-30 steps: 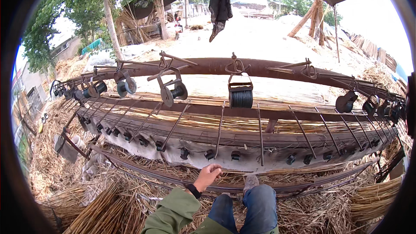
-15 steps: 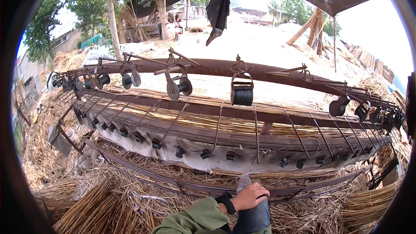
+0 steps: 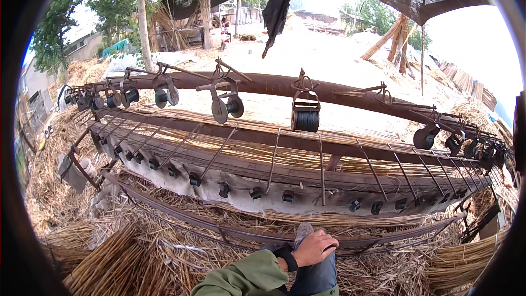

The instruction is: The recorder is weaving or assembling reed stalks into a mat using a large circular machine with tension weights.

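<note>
My left hand (image 3: 315, 249) rests on my bent knee, clad in blue-grey trousers (image 3: 316, 278). Its fingers are loosely bent over the leg, and I see nothing held in them. A small dark mark shows by the fingers, too small to make out. On the wrist is a black band (image 3: 287, 257), below a green sleeve (image 3: 241, 275). My shoe (image 3: 303, 231) is close to the lower rail (image 3: 257, 235) of a long rusty metal frame. My right hand is out of view. Ahead, a wire spool (image 3: 305, 119) hangs from the frame's top beam (image 3: 263, 81).
More hanging spools (image 3: 227, 107) line the beam on both sides. Thin rods (image 3: 273, 161) slope down over a pale cloth strip (image 3: 241, 196) with several small dark spools. Reed bundles (image 3: 107, 263) lie at lower left, another bundle (image 3: 463, 263) at lower right. A black cloth (image 3: 278, 11) hangs above.
The view has shifted slightly, so the frame's lower part sits a little further left and higher. My left hand stays on the knee.
</note>
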Action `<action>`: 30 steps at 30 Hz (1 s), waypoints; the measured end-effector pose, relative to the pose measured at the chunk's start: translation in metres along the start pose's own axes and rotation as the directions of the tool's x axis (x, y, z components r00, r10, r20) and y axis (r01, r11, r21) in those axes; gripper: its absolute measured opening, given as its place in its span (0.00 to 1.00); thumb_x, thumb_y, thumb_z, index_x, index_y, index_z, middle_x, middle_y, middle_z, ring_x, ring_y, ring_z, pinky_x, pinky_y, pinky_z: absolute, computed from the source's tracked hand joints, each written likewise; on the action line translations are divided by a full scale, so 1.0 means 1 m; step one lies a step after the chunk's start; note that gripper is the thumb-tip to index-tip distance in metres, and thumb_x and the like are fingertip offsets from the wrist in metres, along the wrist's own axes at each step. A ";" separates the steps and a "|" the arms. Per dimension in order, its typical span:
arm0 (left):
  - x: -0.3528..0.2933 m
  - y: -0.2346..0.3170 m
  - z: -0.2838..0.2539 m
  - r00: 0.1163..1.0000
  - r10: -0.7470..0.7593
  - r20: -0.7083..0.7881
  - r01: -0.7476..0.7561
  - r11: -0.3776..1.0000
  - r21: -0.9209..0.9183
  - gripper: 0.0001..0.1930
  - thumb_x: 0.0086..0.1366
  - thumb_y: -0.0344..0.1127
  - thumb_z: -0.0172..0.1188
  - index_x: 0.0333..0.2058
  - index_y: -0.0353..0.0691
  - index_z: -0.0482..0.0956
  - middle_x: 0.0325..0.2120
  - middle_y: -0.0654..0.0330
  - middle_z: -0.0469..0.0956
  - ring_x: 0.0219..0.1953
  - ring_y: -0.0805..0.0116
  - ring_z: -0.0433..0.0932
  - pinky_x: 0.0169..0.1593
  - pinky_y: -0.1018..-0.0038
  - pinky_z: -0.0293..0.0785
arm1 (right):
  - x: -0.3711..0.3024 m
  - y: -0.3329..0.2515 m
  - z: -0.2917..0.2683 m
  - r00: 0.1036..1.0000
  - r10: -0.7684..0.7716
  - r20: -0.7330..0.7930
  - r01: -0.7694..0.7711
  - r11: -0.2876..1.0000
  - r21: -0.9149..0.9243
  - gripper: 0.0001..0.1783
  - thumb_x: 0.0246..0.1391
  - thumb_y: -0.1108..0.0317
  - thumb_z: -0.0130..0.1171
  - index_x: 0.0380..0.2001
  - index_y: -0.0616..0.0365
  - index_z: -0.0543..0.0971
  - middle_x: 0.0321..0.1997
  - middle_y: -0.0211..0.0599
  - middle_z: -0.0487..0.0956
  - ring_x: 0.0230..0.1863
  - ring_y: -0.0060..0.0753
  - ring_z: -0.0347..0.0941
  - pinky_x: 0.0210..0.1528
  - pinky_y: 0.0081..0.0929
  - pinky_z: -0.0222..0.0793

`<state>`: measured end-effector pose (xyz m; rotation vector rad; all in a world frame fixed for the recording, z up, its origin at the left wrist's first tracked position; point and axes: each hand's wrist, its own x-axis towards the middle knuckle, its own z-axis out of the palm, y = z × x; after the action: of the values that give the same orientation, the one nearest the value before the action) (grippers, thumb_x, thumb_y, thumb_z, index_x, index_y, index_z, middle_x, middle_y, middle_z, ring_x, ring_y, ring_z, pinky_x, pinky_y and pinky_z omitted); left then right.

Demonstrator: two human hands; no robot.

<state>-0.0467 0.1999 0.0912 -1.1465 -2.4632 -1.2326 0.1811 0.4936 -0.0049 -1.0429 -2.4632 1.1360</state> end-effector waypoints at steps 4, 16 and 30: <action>-0.001 0.002 -0.002 0.997 0.017 -0.069 -0.020 0.999 -0.043 0.07 0.56 0.37 0.55 0.33 0.44 0.74 0.29 0.63 0.74 0.34 0.60 0.68 0.41 0.69 0.65 | -0.006 -0.010 -0.001 0.999 -0.040 -0.009 0.040 0.999 0.003 0.13 0.50 0.69 0.50 0.39 0.61 0.73 0.32 0.46 0.74 0.27 0.51 0.69 0.30 0.39 0.66; -0.016 0.057 -0.055 0.992 -0.111 0.060 0.103 0.435 -0.894 0.22 0.62 0.39 0.53 0.51 0.38 0.60 0.43 0.58 0.69 0.46 0.68 0.69 0.51 0.70 0.65 | -0.007 -0.250 0.088 0.428 -0.867 0.257 0.755 0.499 0.425 0.13 0.47 0.72 0.48 0.38 0.63 0.71 0.24 0.45 0.75 0.25 0.48 0.74 0.29 0.32 0.69; -0.115 0.014 -0.166 0.610 -0.593 -0.526 -0.272 0.467 -0.842 0.09 0.65 0.40 0.48 0.35 0.40 0.71 0.29 0.63 0.75 0.30 0.77 0.70 0.34 0.81 0.65 | -0.011 -0.257 0.077 0.056 -0.988 0.142 0.996 0.065 0.060 0.07 0.53 0.71 0.49 0.31 0.63 0.75 0.26 0.46 0.74 0.25 0.43 0.70 0.28 0.35 0.64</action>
<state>0.0119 0.0171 0.1557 -0.1659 -1.1634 -2.5345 0.0218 0.3285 0.1339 0.9145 -2.3422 0.5491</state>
